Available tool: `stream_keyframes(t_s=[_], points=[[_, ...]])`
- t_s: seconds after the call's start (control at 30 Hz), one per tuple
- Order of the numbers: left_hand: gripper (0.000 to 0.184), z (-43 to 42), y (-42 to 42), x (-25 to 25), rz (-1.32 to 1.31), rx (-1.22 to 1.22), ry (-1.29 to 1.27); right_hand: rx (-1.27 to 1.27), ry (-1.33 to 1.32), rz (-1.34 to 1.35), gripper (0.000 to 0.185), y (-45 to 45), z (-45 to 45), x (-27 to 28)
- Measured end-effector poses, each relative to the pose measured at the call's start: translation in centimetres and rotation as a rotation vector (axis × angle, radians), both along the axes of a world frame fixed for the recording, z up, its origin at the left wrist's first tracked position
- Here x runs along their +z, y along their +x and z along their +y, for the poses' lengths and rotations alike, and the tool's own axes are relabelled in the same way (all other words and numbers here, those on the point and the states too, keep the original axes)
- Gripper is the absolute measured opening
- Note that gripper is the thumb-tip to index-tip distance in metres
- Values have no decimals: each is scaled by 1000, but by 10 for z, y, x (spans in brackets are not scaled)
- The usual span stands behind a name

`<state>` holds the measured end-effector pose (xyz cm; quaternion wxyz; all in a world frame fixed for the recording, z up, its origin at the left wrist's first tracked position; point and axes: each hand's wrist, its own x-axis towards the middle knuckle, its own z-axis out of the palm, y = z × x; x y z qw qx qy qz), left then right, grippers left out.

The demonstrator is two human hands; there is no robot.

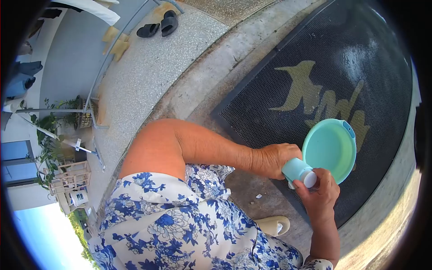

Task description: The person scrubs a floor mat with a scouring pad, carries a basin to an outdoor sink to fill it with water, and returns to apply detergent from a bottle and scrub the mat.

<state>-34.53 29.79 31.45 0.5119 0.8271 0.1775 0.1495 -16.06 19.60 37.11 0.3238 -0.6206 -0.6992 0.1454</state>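
Observation:
My left hand (278,159) is closed around a pale blue bottle (294,168) with a round white cap (309,179). The fingers of my right hand (320,191) are bent around this capped end, with the thumb on one side and the fingertips on the other. Just beyond both hands is a mint-green basin (328,150) with a hole in its rim tab. It looks bare inside. Its near rim passes behind the bottle and my left knuckles; whether my left hand also grips it, I cannot tell.
A dark mesh mat (252,96) with yellowish markings lies under the basin. Black slippers (168,24) rest on the speckled floor at the top. On the left are a metal railing (96,85), plants (45,130) and a wooden rack (69,177). A beige slipper (272,226) shows below.

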Motion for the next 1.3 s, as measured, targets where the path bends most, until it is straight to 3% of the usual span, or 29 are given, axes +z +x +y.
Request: stream_keyframes(t_s=[0.1,0.2,0.3,0.4,0.53,0.6,0.67,0.77,0.87,1.03,1.13,1.3], points=[[55,16,-29,0,-31,69,-13,160,23,86,54,-20,35,20],[55,31,-46,-1,-45,128,10,306,-61,-73,49,-31,51,10],[54,43,-62,-9,-14,253,66,55,33,15,43,-65,75,-13],[52,59,-81,-29,55,380,223,14,43,-11,49,-95,114,-29],[56,87,-130,-32,252,751,-29,73,-247,237,56,-102,132,-17],[59,106,-168,-55,42,1025,-356,39,-198,178,59,-80,121,-38],[61,131,-212,-86,-32,1315,-346,69,-369,220,46,-60,94,-55],[57,180,-277,-103,-106,1564,-282,127,-708,238,34,-39,47,-73],[55,224,-325,-117,-64,1921,-188,137,-872,179,33,-23,4,-82],[62,270,-391,-159,-185,2089,-140,-50,-1037,14,31,17,-50,-93],[62,272,-369,-132,-32,2168,-235,-140,-1054,-57,30,44,-82,-98],[67,267,-378,-136,-17,2112,-263,-186,-1022,-45,28,40,-83,-94]])
